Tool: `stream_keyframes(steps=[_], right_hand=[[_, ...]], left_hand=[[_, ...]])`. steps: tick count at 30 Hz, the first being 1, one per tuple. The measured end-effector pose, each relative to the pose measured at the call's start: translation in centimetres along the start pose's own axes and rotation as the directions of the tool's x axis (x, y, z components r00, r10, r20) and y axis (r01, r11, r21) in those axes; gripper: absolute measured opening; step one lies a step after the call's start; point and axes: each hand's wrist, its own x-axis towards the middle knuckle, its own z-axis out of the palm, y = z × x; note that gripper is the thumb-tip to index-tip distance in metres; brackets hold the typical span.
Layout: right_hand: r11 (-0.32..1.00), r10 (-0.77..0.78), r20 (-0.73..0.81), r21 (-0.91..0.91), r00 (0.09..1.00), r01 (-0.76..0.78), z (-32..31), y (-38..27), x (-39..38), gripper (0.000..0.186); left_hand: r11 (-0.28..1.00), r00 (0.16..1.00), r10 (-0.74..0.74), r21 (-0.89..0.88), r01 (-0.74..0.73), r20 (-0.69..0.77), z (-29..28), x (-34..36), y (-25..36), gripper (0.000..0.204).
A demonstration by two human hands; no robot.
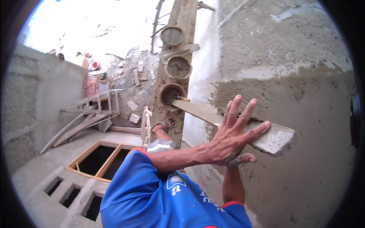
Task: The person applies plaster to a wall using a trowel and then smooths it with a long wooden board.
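Note:
A long, pale straightedge board (197,112) crosses in front of the plastered wall, its near end crusted with mortar. My left hand (235,131) lies across the board, fingers spread. My right hand (245,158) is mostly hidden under and behind my left; only a mortar-smeared part shows near the board's lower edge, and I cannot make out its grip. Wet grey plaster (304,163) covers the lower wall, below a rougher, paler area. Close to the board's far end stands a bucket (162,91) with a wooden-handled tool (183,98) in it.
My sandalled foot (165,124) stands on a narrow plank (161,81). Farther along are a mortar bucket (178,67), a wooden float (181,52) and another bucket (172,36). Left and below lie a wood-framed opening (100,169), slab holes, a ladder (146,127) and stacked timber (89,110).

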Motion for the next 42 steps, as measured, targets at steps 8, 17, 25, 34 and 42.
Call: stream_keyframes(steps=[8, 17, 25, 34, 42], right_hand=[[1.000, -0.013, 0.040, 0.015, 0.999, 0.013, 1.4, 0.1, -0.2, 0.064], [0.900, -0.377, 0.036, -0.221, 0.926, 0.375, -2.0, -3.0, -1.0, 0.075], [0.891, -0.455, -0.453, -0.235, 0.767, 0.389, -17.0, -8.6, -9.3, 0.085], [0.939, 0.177, -0.888, 0.281, 0.424, 0.196, -27.8, 7.5, -29.8, 0.060], [0.578, 0.672, -0.651, 0.759, 0.354, 0.301, -24.4, 23.9, -38.2, 0.049]], left_hand=[[0.971, 0.981, -0.175, 0.148, 0.187, -0.086, 0.4, -5.1, -6.2, 0.084], [0.197, 0.243, -0.961, 0.292, 0.936, -0.131, 4.1, -14.8, -29.3, 0.058], [-0.625, -0.173, -0.780, -0.736, 0.258, 0.602, 12.9, -16.2, -25.9, 0.060], [-0.458, -0.124, -0.882, -0.759, 0.463, 0.455, 20.1, -16.3, -22.7, 0.037], [-0.169, -0.113, -0.981, -0.409, 0.897, 0.159, 25.4, -19.3, -27.6, 0.050]])
